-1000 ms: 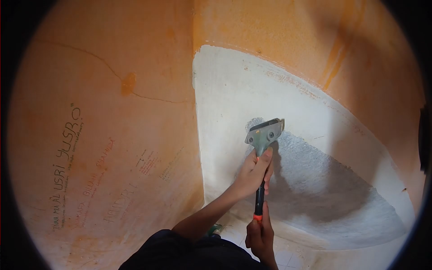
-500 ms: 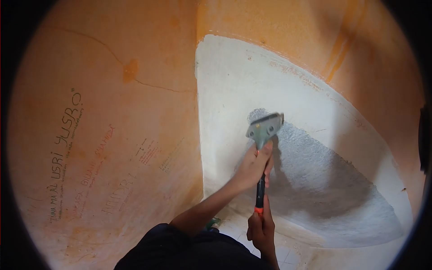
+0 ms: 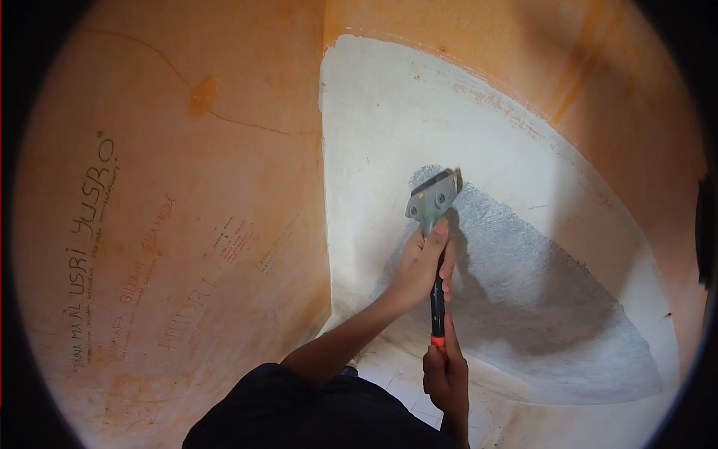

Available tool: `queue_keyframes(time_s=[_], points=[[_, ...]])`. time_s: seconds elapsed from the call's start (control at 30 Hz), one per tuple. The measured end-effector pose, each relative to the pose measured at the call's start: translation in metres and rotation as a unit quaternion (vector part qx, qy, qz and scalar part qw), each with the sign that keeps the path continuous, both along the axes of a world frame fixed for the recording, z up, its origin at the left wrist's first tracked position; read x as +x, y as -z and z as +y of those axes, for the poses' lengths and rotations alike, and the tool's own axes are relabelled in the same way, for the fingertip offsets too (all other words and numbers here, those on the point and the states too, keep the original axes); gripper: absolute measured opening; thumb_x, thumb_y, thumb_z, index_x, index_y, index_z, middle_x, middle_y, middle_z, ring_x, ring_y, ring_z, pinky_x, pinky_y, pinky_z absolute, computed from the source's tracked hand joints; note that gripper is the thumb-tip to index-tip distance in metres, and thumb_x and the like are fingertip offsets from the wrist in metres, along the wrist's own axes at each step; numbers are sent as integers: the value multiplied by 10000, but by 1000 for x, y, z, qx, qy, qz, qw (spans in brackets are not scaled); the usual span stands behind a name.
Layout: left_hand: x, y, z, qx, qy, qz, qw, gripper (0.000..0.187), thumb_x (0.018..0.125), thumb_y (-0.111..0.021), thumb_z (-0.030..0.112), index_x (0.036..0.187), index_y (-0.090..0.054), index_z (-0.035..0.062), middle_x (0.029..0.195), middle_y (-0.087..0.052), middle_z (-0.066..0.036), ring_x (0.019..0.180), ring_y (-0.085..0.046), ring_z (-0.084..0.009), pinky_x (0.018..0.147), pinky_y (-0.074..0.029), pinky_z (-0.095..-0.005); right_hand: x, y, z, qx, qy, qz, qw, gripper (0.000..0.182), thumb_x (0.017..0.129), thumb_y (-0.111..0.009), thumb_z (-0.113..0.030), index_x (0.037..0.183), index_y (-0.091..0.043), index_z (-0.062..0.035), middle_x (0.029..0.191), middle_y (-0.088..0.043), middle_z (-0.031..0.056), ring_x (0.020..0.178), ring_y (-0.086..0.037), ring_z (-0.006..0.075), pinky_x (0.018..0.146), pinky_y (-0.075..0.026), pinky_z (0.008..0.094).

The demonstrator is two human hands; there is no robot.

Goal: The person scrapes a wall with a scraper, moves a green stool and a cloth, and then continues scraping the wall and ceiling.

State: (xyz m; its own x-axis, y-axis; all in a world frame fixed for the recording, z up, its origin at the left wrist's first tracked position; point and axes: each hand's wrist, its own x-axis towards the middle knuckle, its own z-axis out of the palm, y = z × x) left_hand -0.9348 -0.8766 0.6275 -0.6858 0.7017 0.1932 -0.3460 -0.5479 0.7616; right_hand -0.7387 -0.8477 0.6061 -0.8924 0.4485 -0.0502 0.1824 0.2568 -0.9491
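A long-handled scraper (image 3: 433,197) rests its blade end at the upper tip of a rough grey patch (image 3: 516,254) in the white wall area (image 3: 389,112). Just below the metal head, my left hand (image 3: 420,266) is wrapped round the tool, its thumb along the neck. My right hand (image 3: 447,373) grips the lower end by the red ring, one finger stretched up the black shaft. Whether the blade edge touches the wall is hard to make out.
On the left, an orange wall (image 3: 194,165) carries handwriting and a crack, and meets the white area at a vertical corner. Pale floor tiles (image 3: 400,385) show below. Orange paint (image 3: 486,30) borders the white area above. A dark object (image 3: 704,232) is at the right edge.
The wall sits slightly higher in view. The handle's lower end, with my right hand, has swung to the right, and the scraper head tilts more. Both hands keep their grip.
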Motion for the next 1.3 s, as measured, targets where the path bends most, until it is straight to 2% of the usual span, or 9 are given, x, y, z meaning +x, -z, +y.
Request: queue_keyframes(time_s=[0.1,0.23,0.47,0.63,0.77,0.83,1.0,1.13,1.3], points=[[15,-3,4,-38,-14,0,999,444,1018,-370,514,860,-375,99,521,-443,-11,379,-486,-116,358,-444,-248,12,4,5,-29,25,-20,999,569,978,-473,-86,1509,-276,-29,691,-533,29,622,-500,91,607,-449,256],[6,4,1,-10,20,-3,1000,453,1013,-357,536,878,-370,104,533,-449,-18,392,-495,-119,371,-467,-266,6,-10,-3,29,16,-54,998,559,986,-484,-100,1502,-286,-22,703,-553,45,632,-518,102,626,-463,264],[12,10,4,-45,-1,-25,999,470,1004,-376,545,845,-379,102,542,-448,-17,376,-484,-125,348,-462,-262,8,6,-1,31,14,-33,999,566,979,-503,-83,1503,-294,-39,691,-567,66,608,-529,115,614,-459,265],[16,17,9,-40,-18,-4,999,477,1000,-382,551,832,-378,105,535,-441,-15,380,-490,-130,352,-466,-272,17,15,8,-23,38,-48,998,586,963,-529,-79,1503,-303,-51,717,-585,76,626,-545,123,606,-467,280],[14,13,6,-59,-28,-27,998,482,1000,-386,548,803,-376,108,528,-439,-14,379,-488,-130,349,-462,-272,12,23,8,28,2,-18,999,573,972,-514,-89,1502,-302,-40,720,-580,55,638,-537,107,628,-471,265],[17,18,8,-58,-23,-3,998,473,1002,-390,540,812,-380,108,526,-439,-14,375,-480,-127,344,-457,-276,18,21,7,-49,36,-42,997,572,969,-519,-80,1497,-306,-35,711,-570,63,634,-536,111,621,-466,262],[12,14,6,-63,-29,-13,998,456,1011,-389,518,815,-385,106,527,-436,-12,384,-485,-120,351,-461,-272,4,28,5,4,14,-2,1000,559,984,-504,-90,1503,-302,-41,709,-562,37,624,-513,92,610,-457,258],[18,14,7,-59,-33,-9,998,455,1016,-387,505,809,-396,101,527,-432,-9,389,-485,-116,364,-465,-266,14,24,5,-85,22,-20,996,563,986,-499,-91,1509,-293,-55,696,-539,25,612,-488,78,594,-438,243],[12,22,6,-63,-36,1,997,447,1016,-397,499,819,-401,97,534,-435,-7,388,-478,-115,362,-452,-268,7,33,1,-40,8,-1,999,565,987,-491,-89,1513,-285,-57,701,-537,22,612,-482,79,589,-433,246]])
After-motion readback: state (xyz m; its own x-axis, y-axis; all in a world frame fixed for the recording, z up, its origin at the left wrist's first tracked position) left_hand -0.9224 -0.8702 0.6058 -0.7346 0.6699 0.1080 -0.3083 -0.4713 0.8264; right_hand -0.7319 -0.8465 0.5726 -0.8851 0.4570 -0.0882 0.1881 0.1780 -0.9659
